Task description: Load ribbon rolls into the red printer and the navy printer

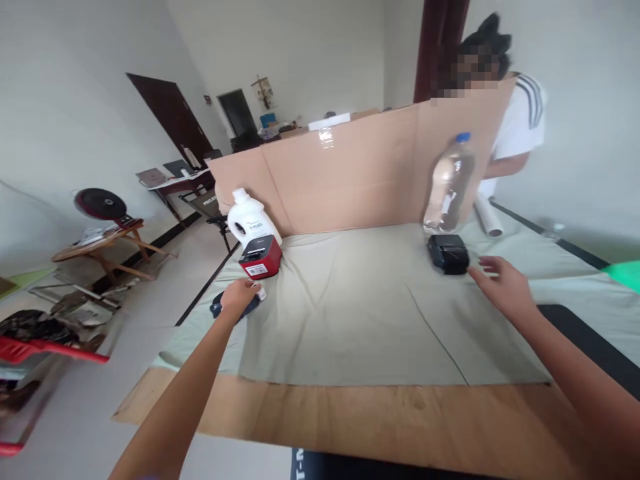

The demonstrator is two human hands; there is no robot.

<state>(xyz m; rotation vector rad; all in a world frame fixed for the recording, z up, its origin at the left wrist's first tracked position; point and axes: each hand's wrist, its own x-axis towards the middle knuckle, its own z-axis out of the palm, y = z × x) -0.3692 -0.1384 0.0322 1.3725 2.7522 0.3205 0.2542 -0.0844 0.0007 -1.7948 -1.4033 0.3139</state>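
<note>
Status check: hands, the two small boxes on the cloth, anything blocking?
Left hand on dark flat item, beside red box. Right hand open, near black box. Nothing between.

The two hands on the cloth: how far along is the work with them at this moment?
Already set out on the cloth: a red device, a white jug, a clear bottle. In hand: the left hand rests on a dark object at the cloth's left edge; whether it grips is unclear. The right hand reaches, open, beside the black device, not yet touching it.
</note>
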